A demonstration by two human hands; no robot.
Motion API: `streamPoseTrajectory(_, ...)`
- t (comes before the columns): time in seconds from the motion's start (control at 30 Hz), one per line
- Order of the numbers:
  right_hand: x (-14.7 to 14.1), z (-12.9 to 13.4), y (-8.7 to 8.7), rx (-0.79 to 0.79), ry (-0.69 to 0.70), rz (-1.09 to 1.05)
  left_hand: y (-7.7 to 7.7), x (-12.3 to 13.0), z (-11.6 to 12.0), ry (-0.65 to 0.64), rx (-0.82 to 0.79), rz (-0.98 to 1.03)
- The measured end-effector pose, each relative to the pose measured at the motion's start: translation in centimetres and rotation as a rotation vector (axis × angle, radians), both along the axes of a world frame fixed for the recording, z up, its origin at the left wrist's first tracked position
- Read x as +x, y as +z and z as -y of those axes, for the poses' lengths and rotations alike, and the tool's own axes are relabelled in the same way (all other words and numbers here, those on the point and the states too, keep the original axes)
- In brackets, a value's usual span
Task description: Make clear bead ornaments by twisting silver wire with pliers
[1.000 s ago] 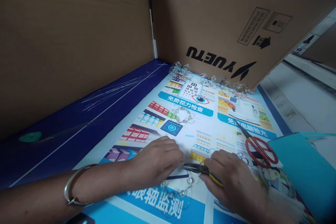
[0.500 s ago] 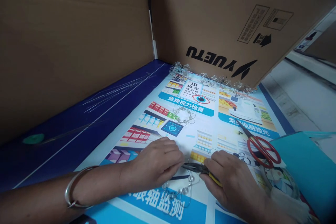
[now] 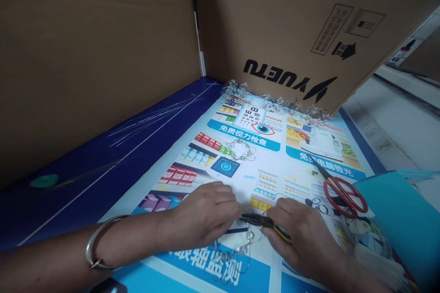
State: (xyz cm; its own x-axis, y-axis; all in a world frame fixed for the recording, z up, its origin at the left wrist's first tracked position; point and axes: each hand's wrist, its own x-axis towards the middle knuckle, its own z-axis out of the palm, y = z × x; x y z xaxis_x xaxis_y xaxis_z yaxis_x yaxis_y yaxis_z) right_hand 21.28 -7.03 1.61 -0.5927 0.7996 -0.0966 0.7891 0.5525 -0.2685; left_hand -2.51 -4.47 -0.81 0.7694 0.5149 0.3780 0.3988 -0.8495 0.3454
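My right hand (image 3: 298, 233) is closed around the yellow-and-black handles of a pair of pliers (image 3: 256, 219), whose dark jaws point left. The tips of the jaws meet the fingers of my left hand (image 3: 208, 215), which is pinched shut. A beaded wire loop (image 3: 243, 250) with clear beads hangs from between my hands and rests over the printed poster. What exactly the left fingertips grip is hidden, though the loop's wire runs up to them. Beyond my hands lies a second beaded wire ring (image 3: 240, 150).
Red-handled scissors (image 3: 345, 196) lie right of my right hand, by a turquoise sheet (image 3: 402, 219) and a clear round roll (image 3: 367, 233). Beaded wire pieces (image 3: 282, 104) line the foot of the cardboard wall (image 3: 275, 18). Loose wire strands (image 3: 154, 121) lie at left.
Almost nothing differs. My hands and the pliers hold nearly the same place, with only a very slight shift.
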Motion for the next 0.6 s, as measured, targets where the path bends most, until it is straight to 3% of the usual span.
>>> streamPoseTrajectory(0.6,-0.05,-0.11,0.1,-0.064,0.029,-0.01,0.51,-0.07,-0.05,-0.106,0.06,-0.038)
